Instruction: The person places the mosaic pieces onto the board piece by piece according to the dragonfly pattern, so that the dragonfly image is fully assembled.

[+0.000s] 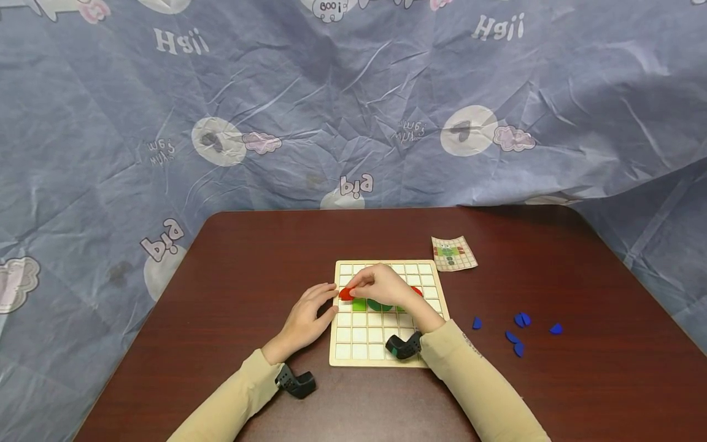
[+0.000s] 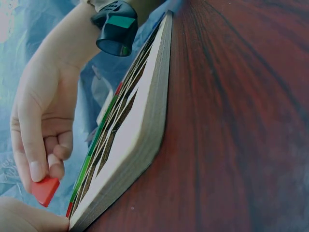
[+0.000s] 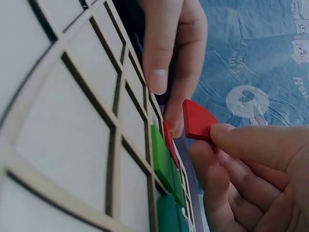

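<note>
My right hand [image 1: 383,286] pinches a red quarter-circle tile [image 3: 199,120] between thumb and fingers, held just above the upper left of a pale wooden grid board [image 1: 359,352]. At the board's left edge, my left hand [image 1: 305,316] lies with extended fingers touching the rim. In the grid sit a light green square tile [image 1: 359,305], dark green tiles [image 1: 380,306] and a red tile [image 1: 417,291] toward the right. Another red tile [image 3: 170,145] shows on the board beside the green one in the right wrist view. My right hand and forearm cover part of the grid.
A small printed pattern card [image 1: 454,255] lies beyond the board's upper right corner. Several blue quarter-shaped tiles [image 1: 513,337] are scattered on the dark wooden table [image 1: 254,258] to the right. A patterned blue cloth [image 1: 331,110] hangs behind the table.
</note>
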`<state>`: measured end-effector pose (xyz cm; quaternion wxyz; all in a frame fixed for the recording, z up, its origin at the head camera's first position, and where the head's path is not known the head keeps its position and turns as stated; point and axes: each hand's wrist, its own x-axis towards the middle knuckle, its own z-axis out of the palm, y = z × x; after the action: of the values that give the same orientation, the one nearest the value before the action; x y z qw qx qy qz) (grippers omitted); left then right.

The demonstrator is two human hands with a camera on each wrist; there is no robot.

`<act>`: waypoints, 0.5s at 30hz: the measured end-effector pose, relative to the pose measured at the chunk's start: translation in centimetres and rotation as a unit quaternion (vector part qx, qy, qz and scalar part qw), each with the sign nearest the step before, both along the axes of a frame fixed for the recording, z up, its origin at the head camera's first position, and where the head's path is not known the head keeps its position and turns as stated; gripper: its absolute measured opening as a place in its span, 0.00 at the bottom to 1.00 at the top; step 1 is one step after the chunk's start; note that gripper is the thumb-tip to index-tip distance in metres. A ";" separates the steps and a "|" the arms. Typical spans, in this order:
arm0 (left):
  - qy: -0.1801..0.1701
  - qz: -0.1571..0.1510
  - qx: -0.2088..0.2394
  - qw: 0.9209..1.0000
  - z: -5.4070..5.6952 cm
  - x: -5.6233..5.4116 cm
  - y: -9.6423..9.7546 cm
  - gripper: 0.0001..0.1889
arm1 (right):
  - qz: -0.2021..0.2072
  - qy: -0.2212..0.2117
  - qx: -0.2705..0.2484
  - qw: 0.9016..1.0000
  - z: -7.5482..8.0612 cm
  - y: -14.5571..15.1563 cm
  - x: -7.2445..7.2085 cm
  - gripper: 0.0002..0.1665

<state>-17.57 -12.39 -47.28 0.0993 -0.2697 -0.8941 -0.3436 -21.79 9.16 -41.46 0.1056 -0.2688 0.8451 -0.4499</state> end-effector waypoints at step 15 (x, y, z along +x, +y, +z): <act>0.007 -0.002 0.001 1.000 0.1 0.0 0.0 0.18 | -0.001 0.027 0.053 0.998 -1.2 -0.9 0.1 0.05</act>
<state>-17.52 -12.44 -47.22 0.1048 -0.2739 -0.8925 -0.3427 -21.70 8.26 -42.71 0.0965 -0.2740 0.8707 -0.3968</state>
